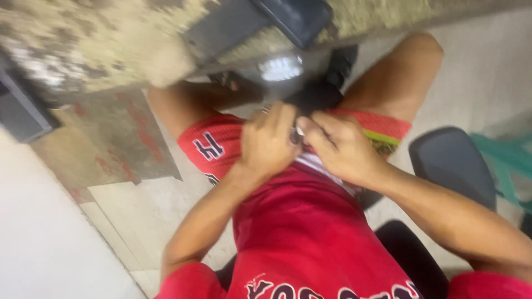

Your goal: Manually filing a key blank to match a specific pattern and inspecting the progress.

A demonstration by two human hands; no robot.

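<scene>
Hands meet in my lap: left hand and right hand both pinch closed on a small, blurred silvery object above my red shirt.

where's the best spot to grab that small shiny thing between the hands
Probably by its lower end, from the person's side. The small shiny thing is pinched between the left hand and right hand over the lap, with a dark object crowding its far side. Blur hides its shape.
</scene>
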